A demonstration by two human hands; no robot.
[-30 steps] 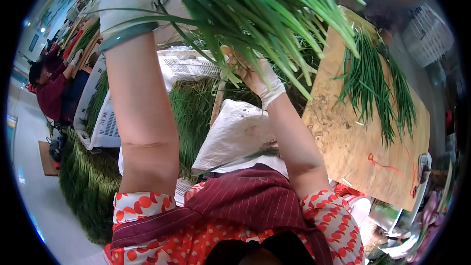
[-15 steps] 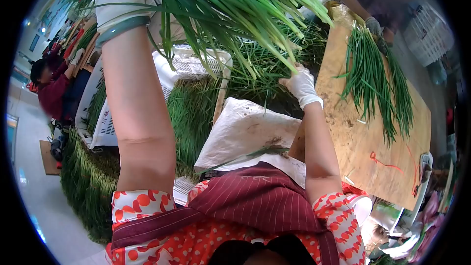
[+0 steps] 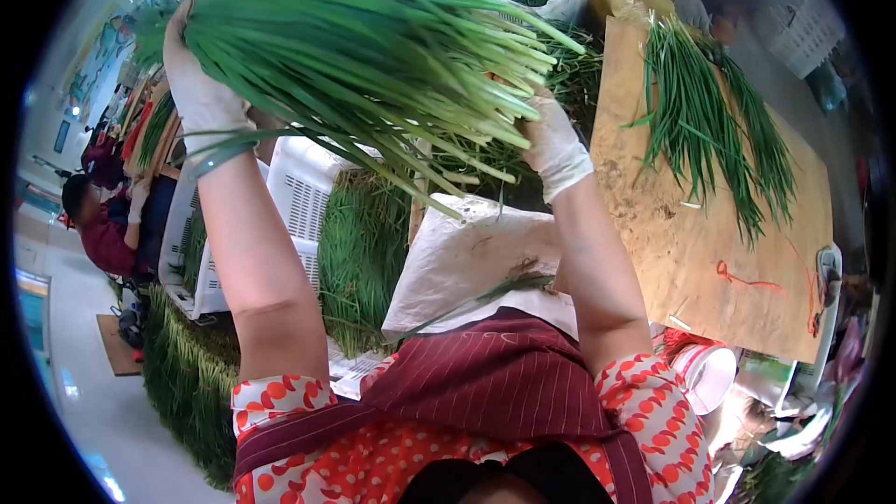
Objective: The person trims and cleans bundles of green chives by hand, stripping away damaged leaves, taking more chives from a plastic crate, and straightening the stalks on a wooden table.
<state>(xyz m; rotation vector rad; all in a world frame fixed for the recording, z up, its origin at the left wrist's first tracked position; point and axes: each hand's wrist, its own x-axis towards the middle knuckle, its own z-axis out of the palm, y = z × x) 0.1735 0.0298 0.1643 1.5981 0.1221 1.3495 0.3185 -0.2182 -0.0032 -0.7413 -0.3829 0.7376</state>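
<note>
A large bunch of garlic chives [image 3: 364, 47] is held up in front of me, its leaves to the left and pale stem ends to the right. My left hand [image 3: 201, 89], in a white glove, is closed round the leafy end; leaves cover part of its fingers. At the stem ends, my right hand [image 3: 553, 145], also gloved, has its fingers against the stems, partly hidden by them. Below the bunch, a white sack [image 3: 476, 257] lies over my lap.
A wooden board [image 3: 714, 280] to the right carries more chives [image 3: 695, 121] and red string [image 3: 747, 282]; a co-worker's gloved hand [image 3: 691, 9] is at its far end. White crates [image 3: 303, 182] and stacked chives [image 3: 359, 261] stand left. Another person [image 3: 107, 233] works far left.
The bunch has come lower and nearer, swinging more level, with my left hand moving down and left. My right hand has risen slightly leftward to the stem ends.
</note>
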